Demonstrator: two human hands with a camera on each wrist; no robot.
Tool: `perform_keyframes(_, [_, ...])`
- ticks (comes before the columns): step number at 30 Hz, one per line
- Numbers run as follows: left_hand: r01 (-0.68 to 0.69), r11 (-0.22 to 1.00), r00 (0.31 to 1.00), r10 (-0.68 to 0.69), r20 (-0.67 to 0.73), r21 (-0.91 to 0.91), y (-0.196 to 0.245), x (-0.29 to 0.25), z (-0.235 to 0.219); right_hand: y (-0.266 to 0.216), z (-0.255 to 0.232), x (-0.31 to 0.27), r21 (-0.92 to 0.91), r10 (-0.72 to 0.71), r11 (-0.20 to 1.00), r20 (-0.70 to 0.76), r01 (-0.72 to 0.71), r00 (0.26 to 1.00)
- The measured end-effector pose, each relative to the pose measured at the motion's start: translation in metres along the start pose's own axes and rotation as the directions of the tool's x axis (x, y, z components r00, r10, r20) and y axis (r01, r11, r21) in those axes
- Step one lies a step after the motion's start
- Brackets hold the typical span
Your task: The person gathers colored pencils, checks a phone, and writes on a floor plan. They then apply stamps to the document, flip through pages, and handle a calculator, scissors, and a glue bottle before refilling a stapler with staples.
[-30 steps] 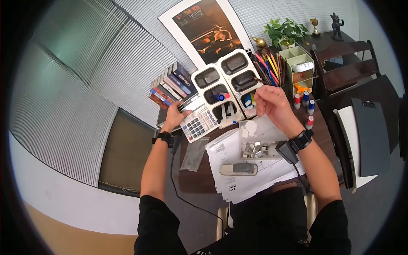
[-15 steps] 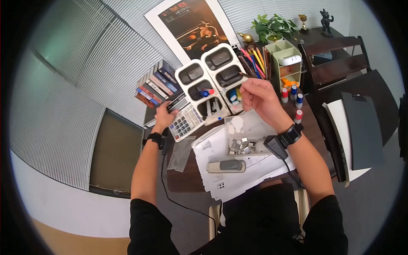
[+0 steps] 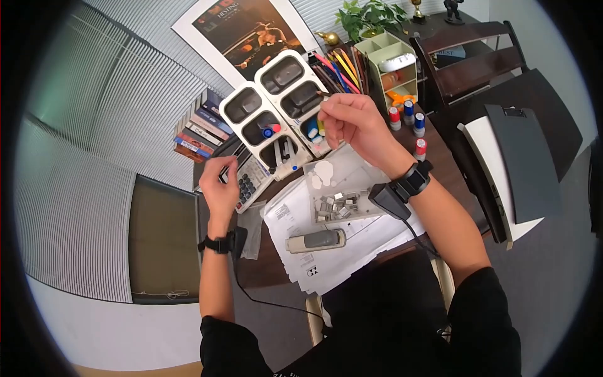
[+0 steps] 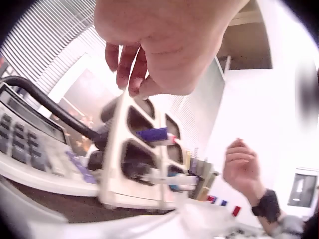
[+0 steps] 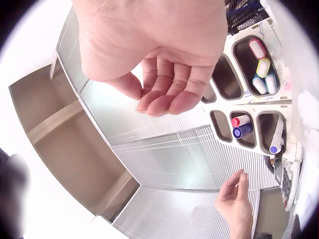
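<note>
My left hand (image 3: pixel 220 188) hangs in front of the calculator (image 3: pixel 249 191), fingers bent loosely and the thumb near them. Nothing shows between its fingers (image 4: pixel 124 69) in the left wrist view. Raised over the right side of the white desk organizer (image 3: pixel 254 103) is my right hand (image 3: pixel 361 129), also loosely curled. The right wrist view shows its fingertips (image 5: pixel 158 105) close to the thumb, holding nothing visible. The organizer's compartments hold a blue marker (image 4: pixel 152 134), a red-capped marker (image 5: pixel 241 121), white pens (image 3: pixel 282 151) and small erasers (image 5: pixel 263 65).
A shallow box (image 3: pixel 345 217) with small metal pieces stands on papers (image 3: pixel 276 217), beside a grey stapler (image 3: pixel 317 240). Behind are books (image 3: pixel 201 129), colored pencils (image 3: pixel 342 69) and a green organizer (image 3: pixel 370 47). Red- and blue-capped bottles (image 3: pixel 419 124) stand to the right.
My left hand has let go of the calculator's upper left edge and drawn back toward me. The right hand keeps its pose over the organizer. The head view has shifted to the right.
</note>
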State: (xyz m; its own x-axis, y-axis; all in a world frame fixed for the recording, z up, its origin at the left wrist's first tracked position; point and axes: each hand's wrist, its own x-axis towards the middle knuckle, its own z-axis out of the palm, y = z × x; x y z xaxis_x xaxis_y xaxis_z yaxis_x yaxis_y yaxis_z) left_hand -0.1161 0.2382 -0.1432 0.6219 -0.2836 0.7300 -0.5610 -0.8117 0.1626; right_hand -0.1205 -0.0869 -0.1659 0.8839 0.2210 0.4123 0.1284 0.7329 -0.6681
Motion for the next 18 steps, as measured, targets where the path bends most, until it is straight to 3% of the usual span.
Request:
perform_keyframes(2, [0.078,0.966,0.975,-0.022,0.222,-0.247,0.041,-0.004,-0.005,0.000,0.003,-0.002,-0.057,0.018,0.998,-0.026,-0.020,1.000])
perform_keyframes(3, [0.074,0.942,0.930,0.053,0.363,-0.327,0.062,-0.004,-0.005,0.001,0.005,-0.003,-0.165,0.000,0.986,-0.023,-0.003,1.000])
perform_keyframes(6, [0.172,0.831,0.711,0.267,0.650,-0.529,0.103,-0.008,0.010,0.010,0.007,-0.002,-0.328,-0.011,0.945,0.021,0.017,1.000])
perform_keyframes(7, [0.174,0.824,0.711,0.274,0.648,-0.540,0.106,-0.010,0.018,0.014,0.008,-0.002,-0.417,0.011,0.909,0.039,0.006,0.999])
perform_keyframes(9, [0.130,0.841,0.592,0.359,0.722,-0.525,0.108,-0.012,0.031,0.014,0.008,-0.004,-0.593,0.120,0.802,0.049,-0.068,0.992])
perform_keyframes(10, [0.132,0.835,0.592,0.366,0.718,-0.535,0.108,-0.012,0.033,0.013,0.008,-0.005,-0.600,0.122,0.797,0.041,-0.073,0.992])
perform_keyframes(12, [0.153,0.841,0.499,0.387,0.776,-0.518,0.105,-0.009,0.034,0.013,0.006,-0.005,-0.842,0.039,0.525,0.167,0.121,0.985])
perform_keyframes(13, [0.151,0.837,0.498,0.395,0.772,-0.526,0.105,-0.009,0.034,0.012,0.006,-0.005,-0.886,0.041,0.440,0.182,0.146,0.982])
perform_keyframes(16, [0.136,0.870,0.473,0.363,0.803,-0.474,0.104,-0.013,0.031,0.012,0.008,-0.008,-0.906,0.004,0.344,0.263,0.245,0.965])
perform_keyframes(18, [0.092,0.813,0.587,0.422,0.690,-0.575,0.098,-0.013,0.029,0.013,0.007,-0.007,-0.915,-0.004,0.260,0.319,0.309,0.948])
